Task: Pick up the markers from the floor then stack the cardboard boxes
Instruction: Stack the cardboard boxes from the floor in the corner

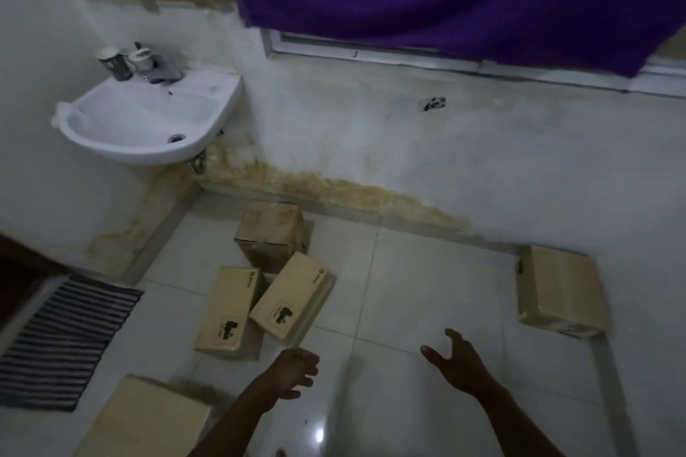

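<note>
While both hands hang over the tiled floor [427,271], no marker shows on it, so I judge the stacking is the step in hand; the left hand [291,373] is loosely curled and holds nothing I can see; the right hand [458,360] has its fingers [430,352] spread and empty. Two printed boxes [291,295] lie ahead and left of the fingers, touching, their long axes running away from the person; the left hand is nearer. All boxes look shut; contents hidden; a wash basin [148,115] appears empty.
</note>
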Tool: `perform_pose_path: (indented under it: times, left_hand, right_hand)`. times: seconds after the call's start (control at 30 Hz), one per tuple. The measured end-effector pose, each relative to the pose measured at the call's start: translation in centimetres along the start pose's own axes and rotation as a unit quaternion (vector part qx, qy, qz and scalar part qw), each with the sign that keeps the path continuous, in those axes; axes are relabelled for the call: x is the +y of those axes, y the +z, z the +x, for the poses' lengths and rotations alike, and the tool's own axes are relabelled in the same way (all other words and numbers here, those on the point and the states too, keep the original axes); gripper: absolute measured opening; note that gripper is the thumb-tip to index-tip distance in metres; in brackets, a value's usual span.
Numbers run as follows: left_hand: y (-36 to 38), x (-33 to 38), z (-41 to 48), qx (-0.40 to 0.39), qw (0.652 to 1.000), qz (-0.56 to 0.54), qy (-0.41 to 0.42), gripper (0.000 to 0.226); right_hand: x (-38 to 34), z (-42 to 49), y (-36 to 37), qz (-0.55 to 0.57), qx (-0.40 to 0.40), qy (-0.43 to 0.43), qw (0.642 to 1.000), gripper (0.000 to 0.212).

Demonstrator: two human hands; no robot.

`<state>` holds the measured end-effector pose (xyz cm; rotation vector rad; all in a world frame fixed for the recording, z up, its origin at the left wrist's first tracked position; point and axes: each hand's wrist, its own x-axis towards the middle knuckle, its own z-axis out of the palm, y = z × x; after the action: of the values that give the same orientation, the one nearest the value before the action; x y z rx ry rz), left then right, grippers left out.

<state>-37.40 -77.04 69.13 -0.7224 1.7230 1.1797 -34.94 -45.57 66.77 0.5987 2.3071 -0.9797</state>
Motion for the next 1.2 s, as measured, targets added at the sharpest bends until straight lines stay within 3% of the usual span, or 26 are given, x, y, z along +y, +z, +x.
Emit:
perform_pose_path:
  times: [0.37, 0.5, 1.0, 1.1, 1.2]
  left_hand:
    - [-17.4, -6.7, 1.3, 0.031, 0.999, -0.031, -0.017, 0.026]
    - [-20.7, -9.5, 0.6, 0.06, 0.997, -0.03, -0.031, 0.014]
    - [-21.4, -22.0, -1.2, 0.121, 0.98, -0.142, -0.065, 0.01]
    - [-21.4, -24.3, -1.0, 0.155, 0.971, -0.169, -0.067, 0.007]
    - [-22.2, -25.9, -0.3, 0.196, 0.958, -0.197, -0.07, 0.017]
  right_hand:
    - [-12.4, 0.4, 14.1, 0.004, -0.055, -0.038, 0.998, 0.089]
    - [-15.4, 0.2, 17.6, -0.007, -0.068, -0.053, 0.996, 0.088]
    - [-17.1, -0.9, 23.5, -0.093, -0.138, -0.09, 0.982, 0.09]
    - [-16.9, -0.6, 24.6, -0.104, -0.151, -0.107, 0.977, 0.091]
    - [-17.4, -0.3, 25.9, -0.114, -0.159, -0.11, 0.975, 0.092]
